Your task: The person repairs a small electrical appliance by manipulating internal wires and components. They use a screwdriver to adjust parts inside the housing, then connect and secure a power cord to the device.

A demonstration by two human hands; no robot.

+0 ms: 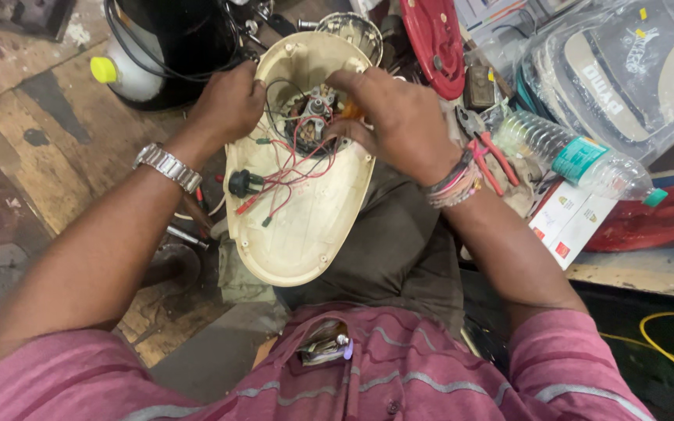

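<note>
Striped pink shirt (399, 374) nearest. Cream appliance housing (306, 226) rests on lap, open side up. Left hand (228, 101) grips housing rim. Right hand (395, 117) pinches orange-handled tool over motor (313, 113). Red wires (290, 168) loose inside. Water bottle (579, 156) beyond, right.

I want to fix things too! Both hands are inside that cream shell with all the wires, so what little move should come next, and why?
Probably nudging the loose red wires aside. The left hand steadies the rim of the cream shell, and the right hand has its fingertips at the motor in the middle. Wires loop right across that spot, so clearing them would likely give the fingers room.
</note>
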